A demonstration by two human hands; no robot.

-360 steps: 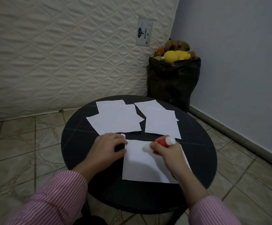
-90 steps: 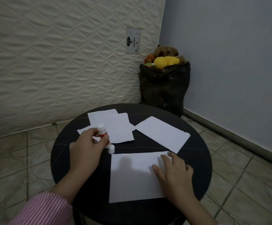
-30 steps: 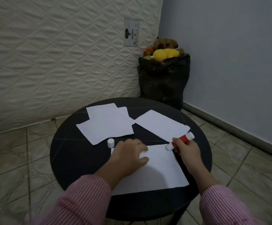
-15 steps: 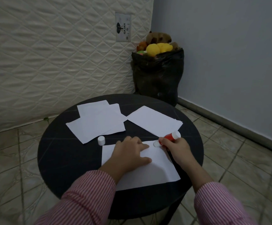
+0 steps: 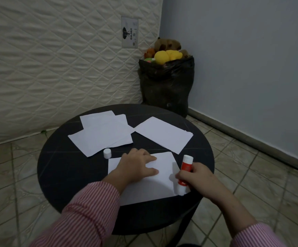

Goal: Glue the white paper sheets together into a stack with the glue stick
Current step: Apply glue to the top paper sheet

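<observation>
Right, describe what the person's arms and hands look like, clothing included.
Both arms wear long sleeves with fine red-and-white stripes, the left sleeve and the right sleeve. The left hand and right hand are bare: no gloves, rings or watch visible.

A single head-worn view looks forward and down, close above the round table (image 5: 55, 168), towards the room corner beyond its far edge.
</observation>
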